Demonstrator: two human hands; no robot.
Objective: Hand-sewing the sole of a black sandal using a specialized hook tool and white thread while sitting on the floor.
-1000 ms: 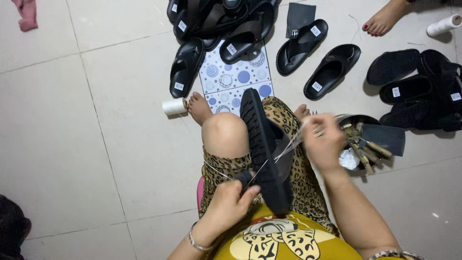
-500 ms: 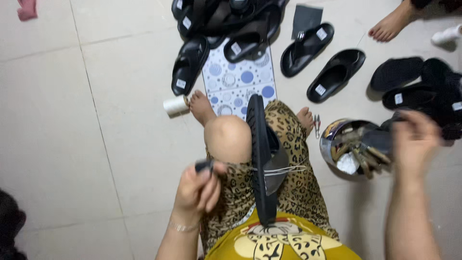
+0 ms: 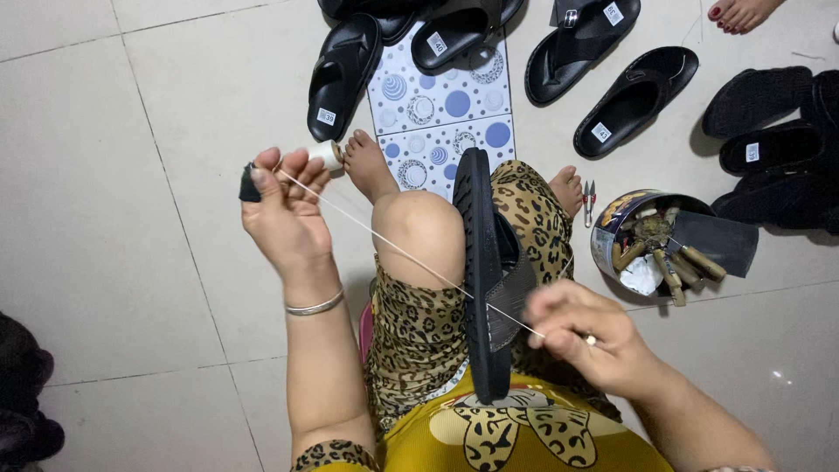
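A black sandal (image 3: 483, 271) stands on edge between my knees, sole to the left. A white thread (image 3: 384, 241) runs taut through it from one hand to the other. My left hand (image 3: 284, 210) is raised out to the left, pinching the thread and a small dark tool. My right hand (image 3: 581, 336) sits close to my lap at the right of the sandal, fingers closed on the thread's other end.
A round tin (image 3: 660, 245) of wooden-handled tools stands at the right, small snips (image 3: 590, 201) beside it. A thread spool (image 3: 328, 155) lies by my foot. Several black sandals (image 3: 343, 74) lie around a dotted tile (image 3: 441, 114). Another person's foot (image 3: 743, 13) shows at the top right.
My left hand has swung up and out to the left, drawing the thread tight. My right hand has come back down from the right to the sandal's side.
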